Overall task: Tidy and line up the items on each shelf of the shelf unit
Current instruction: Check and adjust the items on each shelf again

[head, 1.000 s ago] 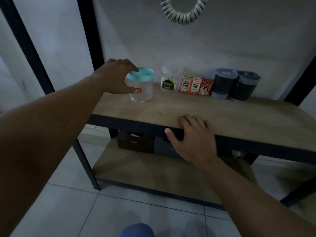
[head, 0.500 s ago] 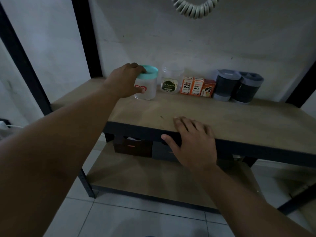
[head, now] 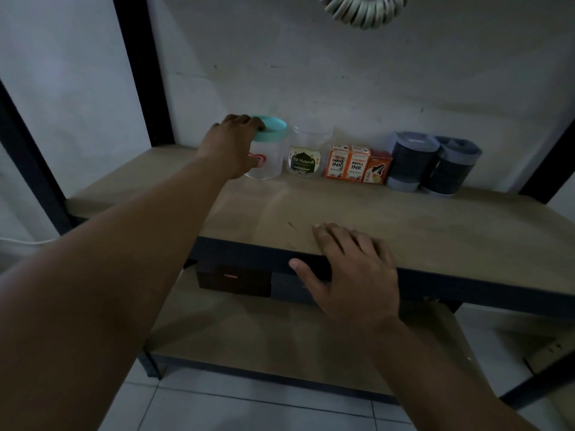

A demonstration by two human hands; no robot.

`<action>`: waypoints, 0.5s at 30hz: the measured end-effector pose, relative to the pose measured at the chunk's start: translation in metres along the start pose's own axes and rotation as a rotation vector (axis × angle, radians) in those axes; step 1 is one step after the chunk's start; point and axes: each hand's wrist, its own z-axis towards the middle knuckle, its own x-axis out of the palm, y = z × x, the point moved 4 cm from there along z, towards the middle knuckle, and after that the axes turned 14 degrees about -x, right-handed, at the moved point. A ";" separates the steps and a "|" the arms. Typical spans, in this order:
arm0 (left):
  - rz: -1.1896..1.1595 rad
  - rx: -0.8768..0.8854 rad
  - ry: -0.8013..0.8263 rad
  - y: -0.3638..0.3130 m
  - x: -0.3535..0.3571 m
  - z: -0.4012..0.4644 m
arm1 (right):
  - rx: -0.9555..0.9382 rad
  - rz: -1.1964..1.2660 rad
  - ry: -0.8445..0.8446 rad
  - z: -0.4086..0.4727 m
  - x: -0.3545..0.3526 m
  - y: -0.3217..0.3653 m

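My left hand (head: 231, 147) grips a clear jar with a teal lid (head: 269, 144) at the back of the wooden shelf (head: 435, 231), fingers curled over the lid's left edge. The jar stands against a clear jar with a dark label (head: 306, 154). To the right stand two orange ink boxes (head: 348, 163), a smaller orange box (head: 377, 171) and two dark grey canisters (head: 435, 164), all in a row along the wall. My right hand (head: 351, 269) rests on the shelf's front edge, fingers flat on top and thumb on the dark rim.
Black metal posts (head: 140, 70) frame the shelf unit. On the lower shelf (head: 264, 340) sit a dark box (head: 233, 279) and a grey box beside it, partly hidden. A coiled cord (head: 364, 10) hangs above. The floor is white tile.
My left hand has slid the teal-lidded jar back and to the right until it stands beside the labelled jar. My right hand has stayed on the shelf's front edge.
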 end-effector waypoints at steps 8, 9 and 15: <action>-0.007 -0.033 0.008 -0.005 0.006 0.008 | 0.007 -0.019 -0.007 -0.001 0.003 0.000; -0.002 -0.033 0.008 -0.006 0.007 0.009 | 0.008 -0.019 -0.008 -0.001 0.003 0.000; 0.076 -0.011 -0.025 -0.008 0.011 0.017 | 0.009 -0.006 -0.008 0.000 0.003 -0.001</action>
